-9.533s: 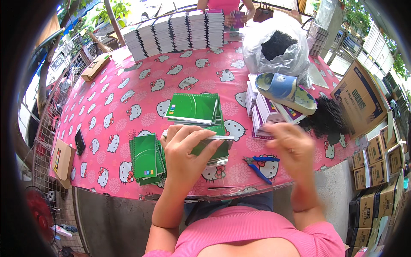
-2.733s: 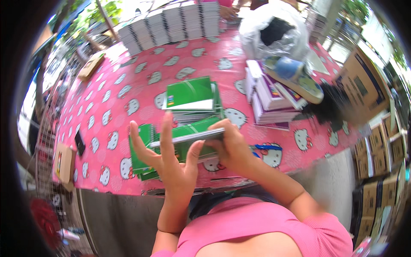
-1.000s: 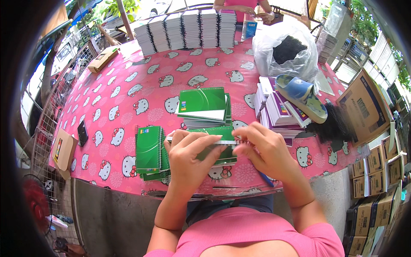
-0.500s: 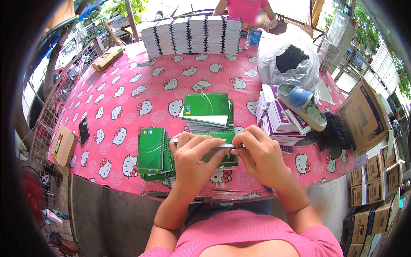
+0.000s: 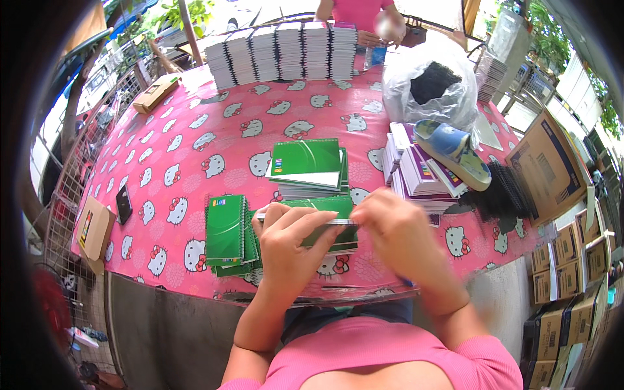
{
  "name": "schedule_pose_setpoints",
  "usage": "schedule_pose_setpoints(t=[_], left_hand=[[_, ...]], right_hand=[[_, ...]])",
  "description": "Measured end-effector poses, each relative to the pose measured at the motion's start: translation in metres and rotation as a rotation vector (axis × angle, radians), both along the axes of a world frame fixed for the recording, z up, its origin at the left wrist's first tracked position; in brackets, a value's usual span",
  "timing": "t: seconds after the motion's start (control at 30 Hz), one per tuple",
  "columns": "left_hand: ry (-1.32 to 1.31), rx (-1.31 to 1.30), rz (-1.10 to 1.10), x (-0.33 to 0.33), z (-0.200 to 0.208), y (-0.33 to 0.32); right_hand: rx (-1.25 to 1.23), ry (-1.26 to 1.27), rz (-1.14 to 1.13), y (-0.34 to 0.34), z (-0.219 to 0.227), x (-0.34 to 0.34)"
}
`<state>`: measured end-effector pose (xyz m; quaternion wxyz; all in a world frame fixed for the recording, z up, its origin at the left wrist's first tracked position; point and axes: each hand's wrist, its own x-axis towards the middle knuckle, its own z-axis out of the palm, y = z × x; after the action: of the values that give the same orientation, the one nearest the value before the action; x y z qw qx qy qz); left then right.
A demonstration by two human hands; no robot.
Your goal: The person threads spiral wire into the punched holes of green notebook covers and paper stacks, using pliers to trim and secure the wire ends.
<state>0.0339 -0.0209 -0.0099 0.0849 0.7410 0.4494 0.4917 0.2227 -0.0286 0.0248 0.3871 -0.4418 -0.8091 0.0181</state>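
Note:
My left hand is closed on a green spiral notebook, held up on edge so that its thin side faces me. At the notebook's right end is my right hand, blurred by motion, its fingers curled together; anything in them is too small or hidden to name. Behind my hands, more green notebooks lie stacked with white pages showing. Left of my left hand sits a second pile of green spiral notebooks, slightly fanned.
Purple-covered notebooks lie at right under a blue slipper, beside black spiral coils. A plastic bag holds more black coils. Bound notebook stacks line the far edge, near another person. A phone lies left.
My right hand has lifted and shifted slightly at the notebook's right end, and now blurs. My left hand keeps its hold. The view has shifted a little.

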Motion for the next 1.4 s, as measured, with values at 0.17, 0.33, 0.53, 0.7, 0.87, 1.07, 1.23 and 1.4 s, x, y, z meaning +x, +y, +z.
schedule_pose_setpoints(t=[0.17, 0.33, 0.53, 0.7, 0.87, 1.07, 1.23, 1.4], left_hand=[[0.024, 0.023, -0.030, -0.003, 0.004, 0.000], [-0.009, -0.055, -0.067, -0.007, 0.009, 0.004], [-0.023, 0.039, -0.080, -0.009, 0.008, 0.007], [0.021, -0.008, -0.092, -0.012, 0.010, 0.006], [0.061, 0.023, -0.090, -0.013, 0.013, 0.010], [0.033, 0.049, -0.125, -0.013, 0.012, 0.012], [0.044, 0.033, -0.119, -0.015, 0.007, 0.012], [0.012, 0.033, -0.100, -0.014, 0.011, 0.009]], right_hand=[[-0.187, -0.192, -0.739, 0.022, 0.064, 0.114], [-0.541, -0.460, -0.670, 0.055, 0.063, 0.142], [-0.427, -0.110, -0.429, 0.064, 0.058, 0.173], [-0.188, 0.579, 0.038, 0.045, 0.050, 0.143], [-0.124, 0.076, 0.318, 0.067, -0.010, 0.058], [-0.939, 0.641, 0.705, 0.060, -0.011, 0.012], [-1.042, 0.853, 0.708, 0.067, -0.016, 0.012], [-0.703, 0.860, 0.845, 0.066, -0.008, 0.051]])
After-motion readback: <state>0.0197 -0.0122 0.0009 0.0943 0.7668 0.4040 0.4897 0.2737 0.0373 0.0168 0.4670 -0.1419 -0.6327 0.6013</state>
